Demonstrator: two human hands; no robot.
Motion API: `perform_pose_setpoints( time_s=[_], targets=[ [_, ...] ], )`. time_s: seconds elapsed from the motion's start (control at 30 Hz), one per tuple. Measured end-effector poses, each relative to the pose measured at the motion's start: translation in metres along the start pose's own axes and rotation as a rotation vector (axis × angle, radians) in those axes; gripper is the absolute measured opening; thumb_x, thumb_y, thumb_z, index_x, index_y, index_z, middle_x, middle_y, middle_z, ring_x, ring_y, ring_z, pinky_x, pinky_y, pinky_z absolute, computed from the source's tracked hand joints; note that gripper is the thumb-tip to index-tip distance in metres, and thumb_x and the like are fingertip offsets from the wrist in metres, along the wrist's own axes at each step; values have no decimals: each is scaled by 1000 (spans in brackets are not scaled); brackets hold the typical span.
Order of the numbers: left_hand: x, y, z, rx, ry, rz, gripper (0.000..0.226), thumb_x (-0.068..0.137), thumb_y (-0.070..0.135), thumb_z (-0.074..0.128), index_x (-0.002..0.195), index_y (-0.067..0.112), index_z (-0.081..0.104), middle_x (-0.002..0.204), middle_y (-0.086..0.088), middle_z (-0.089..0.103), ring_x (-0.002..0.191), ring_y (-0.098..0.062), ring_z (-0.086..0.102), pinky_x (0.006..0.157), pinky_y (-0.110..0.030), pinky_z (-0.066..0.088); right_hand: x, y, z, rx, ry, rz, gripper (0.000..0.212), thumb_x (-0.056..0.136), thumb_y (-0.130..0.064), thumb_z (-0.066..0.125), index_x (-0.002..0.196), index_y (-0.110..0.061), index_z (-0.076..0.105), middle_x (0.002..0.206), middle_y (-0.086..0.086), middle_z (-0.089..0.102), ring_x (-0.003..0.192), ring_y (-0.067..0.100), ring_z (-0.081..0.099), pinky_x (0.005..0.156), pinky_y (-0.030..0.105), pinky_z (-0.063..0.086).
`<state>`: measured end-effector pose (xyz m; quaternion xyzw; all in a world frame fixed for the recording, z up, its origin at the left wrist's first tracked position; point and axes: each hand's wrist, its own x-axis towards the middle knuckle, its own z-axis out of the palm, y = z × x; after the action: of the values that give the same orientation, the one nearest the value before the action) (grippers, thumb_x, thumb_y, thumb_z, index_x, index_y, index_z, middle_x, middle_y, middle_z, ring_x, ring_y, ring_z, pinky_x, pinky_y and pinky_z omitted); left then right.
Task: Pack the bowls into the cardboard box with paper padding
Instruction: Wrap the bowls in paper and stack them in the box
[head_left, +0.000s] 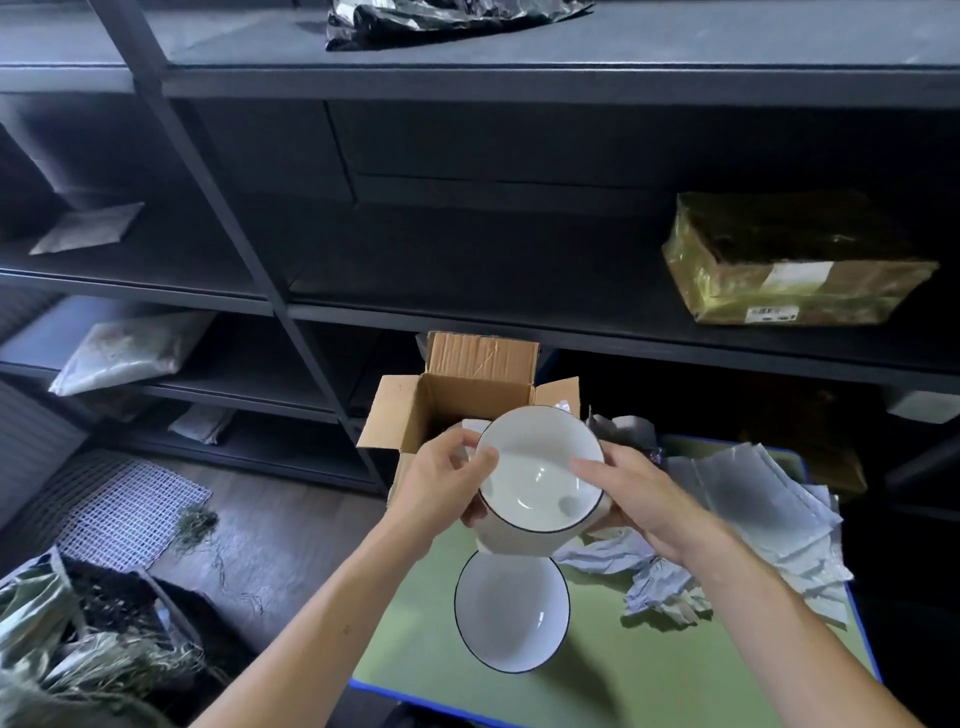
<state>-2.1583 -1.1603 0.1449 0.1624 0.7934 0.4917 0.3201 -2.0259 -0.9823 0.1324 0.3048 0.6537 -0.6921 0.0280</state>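
Observation:
Both hands hold up a white bowl with a dark rim (540, 467), tilted toward me, just in front of the open cardboard box (415, 415). My left hand (441, 483) grips its left rim, thumb inside the bowl. My right hand (639, 493) grips the right rim, thumb over the edge. A second white bowl with a dark rim (511, 610) rests upright on the green table (675, 670) below the held one. Crumpled paper (649, 577) lies to its right. The box's inside is mostly hidden by the raised bowl.
Flat paper sheets (763, 509) are piled at the table's right edge. Dark shelving (467, 312) stands behind the box, with a taped parcel (789, 265) on a shelf at right. A white grid mat (114, 509) and bags of straw (78, 649) lie on the floor at left.

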Motion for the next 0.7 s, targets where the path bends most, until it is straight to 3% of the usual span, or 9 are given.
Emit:
perform_pose_setpoints(
  time_s=[0.13,0.2,0.3,0.4,0.5,0.6,0.7],
  targets=[
    [18,-4,-13,52,73,6,72,78,59,64,140,49,29,69,9,63,75,-13,65,70,-38,54,14,-12,15,-94,131,-34,30,94,-8,46,103,-21,71,99,5,75,95,27,70,69,41,61],
    [30,-3,-23,-34,16,-35,82,73,65,67,143,36,36,84,6,71,86,-14,69,76,-42,57,21,-21,22,-131,168,-38,28,94,-10,45,96,-22,70,96,4,74,93,25,70,72,42,62],
    [43,4,-39,-83,-112,-46,51,87,52,61,112,8,63,92,-6,70,81,-14,66,85,-52,58,41,-32,31,-327,257,-36,19,90,-24,48,88,-19,67,87,2,71,86,22,67,73,39,58],
    [60,10,-50,-145,-134,-43,23,99,27,54,103,9,68,91,-5,73,75,-13,70,67,-36,62,59,-48,42,-402,346,-50,19,97,-29,51,85,-20,63,85,1,64,80,19,61,63,31,53],
    [86,6,-60,-49,-107,-46,24,96,27,52,96,9,68,94,-14,70,86,-27,72,70,-43,63,76,-59,51,-396,363,-17,23,101,-34,50,98,-17,66,91,3,66,81,17,63,67,32,53],
    [111,-1,-69,79,-67,-24,23,86,34,51,88,21,69,89,-8,69,88,-28,70,76,-49,62,96,-59,57,-350,319,85,28,103,-31,43,102,-13,65,95,7,68,85,22,66,77,36,54],
    [130,-6,-74,126,-111,-30,33,86,29,47,112,32,67,94,1,69,87,-22,70,70,-43,63,109,-56,62,-204,286,150,27,100,-13,39,110,-7,64,102,16,68,85,25,68,80,42,60]
  ],
)
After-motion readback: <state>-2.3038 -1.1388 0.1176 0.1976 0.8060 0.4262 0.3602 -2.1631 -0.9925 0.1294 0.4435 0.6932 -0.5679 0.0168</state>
